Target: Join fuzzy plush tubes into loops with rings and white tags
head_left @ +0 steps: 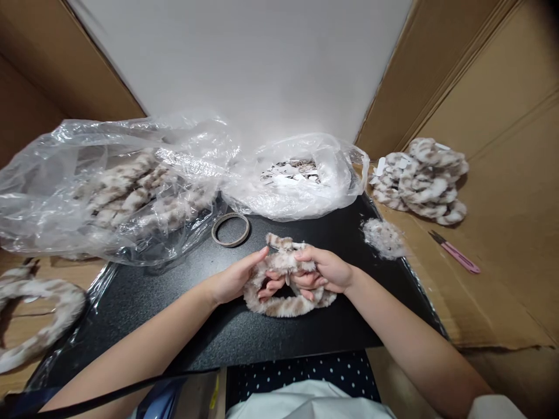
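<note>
A fluffy white-and-tan plush headband (283, 306) is held just above the black work surface, its ring facing me and a small strip of the same plush sticking up at its top. On its left side, my left hand (244, 273) is closed round it, with the thumb on top and fingertips showing through the opening. My right hand (323, 269) grips the upper right part the same way, its thumb pressed near the strip. Something small and pale hangs between my fingers at the middle; I cannot make out what it is.
A clear bag (126, 186) of similar plush pieces lies back left, beside a bag of tags (292, 171). A tape roll (230, 230) sits before them. At right are tagged plush pieces (430, 180), fluff (384, 238) and pink snips (456, 253). Another plush ring (56, 326) lies left.
</note>
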Demonstrator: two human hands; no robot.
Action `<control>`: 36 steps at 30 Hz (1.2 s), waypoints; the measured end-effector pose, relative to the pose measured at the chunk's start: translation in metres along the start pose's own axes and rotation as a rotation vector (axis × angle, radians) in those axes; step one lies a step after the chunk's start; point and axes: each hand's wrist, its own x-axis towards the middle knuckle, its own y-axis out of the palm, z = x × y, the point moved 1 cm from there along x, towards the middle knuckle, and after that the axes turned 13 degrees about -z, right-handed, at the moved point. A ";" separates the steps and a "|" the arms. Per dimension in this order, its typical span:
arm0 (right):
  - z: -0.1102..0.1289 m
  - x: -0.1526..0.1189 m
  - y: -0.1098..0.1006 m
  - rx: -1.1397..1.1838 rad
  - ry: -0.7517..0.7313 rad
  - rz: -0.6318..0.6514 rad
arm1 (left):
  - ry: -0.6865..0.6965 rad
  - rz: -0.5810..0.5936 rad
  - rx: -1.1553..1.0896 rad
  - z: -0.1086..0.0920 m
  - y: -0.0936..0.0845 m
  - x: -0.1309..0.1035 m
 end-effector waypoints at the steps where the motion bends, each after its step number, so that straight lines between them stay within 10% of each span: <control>1: 0.000 0.000 0.000 0.013 0.005 0.007 | 0.000 0.019 -0.005 0.000 0.000 0.000; 7: 0.000 0.002 0.000 0.051 -0.016 -0.031 | 0.080 0.019 0.164 -0.001 0.000 0.002; 15: 0.005 0.002 -0.001 0.138 -0.023 -0.282 | 0.456 -0.355 0.415 -0.002 -0.006 0.011; 29: 0.002 0.003 0.003 0.025 -0.043 -0.309 | 0.556 -0.359 0.567 0.000 -0.009 0.010; 36: 0.000 0.005 0.007 -0.010 -0.161 -0.428 | 1.094 -0.730 0.796 -0.005 0.002 0.000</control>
